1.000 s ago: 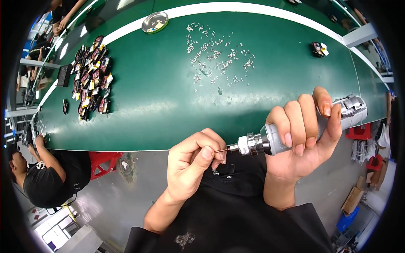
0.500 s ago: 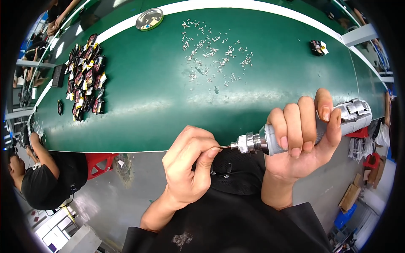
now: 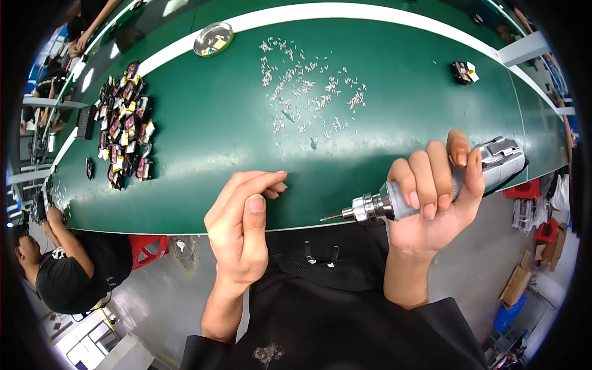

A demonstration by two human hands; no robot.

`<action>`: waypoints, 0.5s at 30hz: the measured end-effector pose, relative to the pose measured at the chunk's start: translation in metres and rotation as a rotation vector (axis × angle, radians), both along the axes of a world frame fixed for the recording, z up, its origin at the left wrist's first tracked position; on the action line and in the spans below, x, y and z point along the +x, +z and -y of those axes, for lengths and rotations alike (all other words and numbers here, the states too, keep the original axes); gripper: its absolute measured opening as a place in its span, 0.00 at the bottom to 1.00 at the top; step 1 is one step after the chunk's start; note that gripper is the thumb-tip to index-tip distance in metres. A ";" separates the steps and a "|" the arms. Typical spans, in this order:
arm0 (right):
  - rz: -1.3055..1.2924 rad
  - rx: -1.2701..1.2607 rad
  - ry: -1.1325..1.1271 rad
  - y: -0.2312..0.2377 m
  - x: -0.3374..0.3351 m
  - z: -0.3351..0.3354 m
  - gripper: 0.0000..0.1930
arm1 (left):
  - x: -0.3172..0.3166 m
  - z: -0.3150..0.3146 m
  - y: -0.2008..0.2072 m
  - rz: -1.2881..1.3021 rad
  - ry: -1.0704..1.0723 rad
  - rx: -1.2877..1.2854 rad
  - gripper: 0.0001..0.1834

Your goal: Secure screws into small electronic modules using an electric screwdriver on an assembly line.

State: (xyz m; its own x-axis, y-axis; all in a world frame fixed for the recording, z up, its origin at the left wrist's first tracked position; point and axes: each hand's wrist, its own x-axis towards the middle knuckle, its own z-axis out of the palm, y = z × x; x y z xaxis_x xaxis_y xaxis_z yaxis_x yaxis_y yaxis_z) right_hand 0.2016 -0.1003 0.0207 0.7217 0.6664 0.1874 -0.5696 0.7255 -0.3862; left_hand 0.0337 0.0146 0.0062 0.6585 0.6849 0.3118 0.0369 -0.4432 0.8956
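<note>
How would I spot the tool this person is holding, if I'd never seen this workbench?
Start at the long green table and go to its near edge, right of the middle. There the right hand grips a silver-grey electric screwdriver lying sideways, its thin bit pointing left toward the empty left hand. It is the only metal, pen-shaped thing here.

The left hand (image 3: pixel 243 231) hangs empty, fingers half curled, thumb up, wrist straight. The right hand (image 3: pixel 435 197) is raised to the right, fingers wrapped tight, forearm near vertical.
</note>
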 end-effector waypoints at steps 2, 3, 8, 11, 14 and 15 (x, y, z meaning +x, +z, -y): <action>-0.065 -0.091 -0.019 -0.006 -0.008 -0.007 0.10 | -0.004 -0.021 -0.001 -0.042 0.047 0.100 0.11; -0.081 -0.106 -0.006 -0.011 -0.010 -0.009 0.10 | 0.000 -0.034 0.002 -0.081 0.077 0.155 0.11; -0.150 -0.177 0.086 -0.024 -0.029 -0.012 0.10 | 0.049 -0.112 0.021 -0.214 0.057 0.339 0.10; -0.190 -0.150 0.171 -0.037 -0.039 -0.012 0.08 | 0.096 -0.161 0.018 -0.331 0.134 0.435 0.08; -0.135 -0.105 0.230 -0.046 -0.038 -0.010 0.05 | 0.146 -0.194 0.007 -0.438 0.138 0.576 0.17; -0.116 -0.108 0.244 -0.046 -0.037 -0.010 0.04 | 0.162 -0.199 0.006 -0.525 0.206 0.633 0.21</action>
